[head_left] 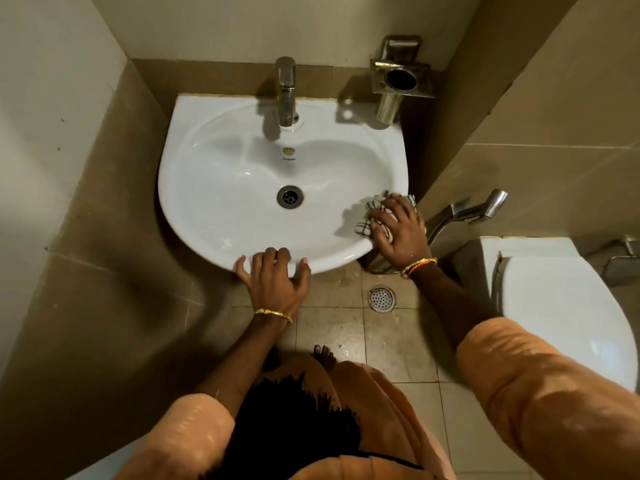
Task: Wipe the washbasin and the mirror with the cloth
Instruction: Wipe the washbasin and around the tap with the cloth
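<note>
— Looking down with the head camera, we see the white washbasin [221, 174] fixed in a corner of brown tiled wall, its chrome tap [286, 91] at the back and the round drain [290, 197] low in the bowl. Where do we find the cloth?

— We find the checked cloth [372, 216] bunched on the basin's right rim, near the front, under the right hand [398, 230]. That hand lies flat over it with fingers spread, pressing it onto the porcelain rather than closing round it.

— And the left hand [273, 275]?

— We see it empty and wide, fingers splayed over the front lip of the basin, fingertips resting on the rim. A gold bangle [273, 315] sits on that wrist; orange and gold bands [419, 266] circle the right wrist.

— What else can we name?

— We make out a metal tumbler holder [398, 81] on the wall at the basin's back right corner, a hand spray [467, 213] just right of the cloth hand, the white toilet lid [561, 306] further right, and a floor drain [382, 298] in the tiles between our arms. The mirror does not show from this view.
</note>
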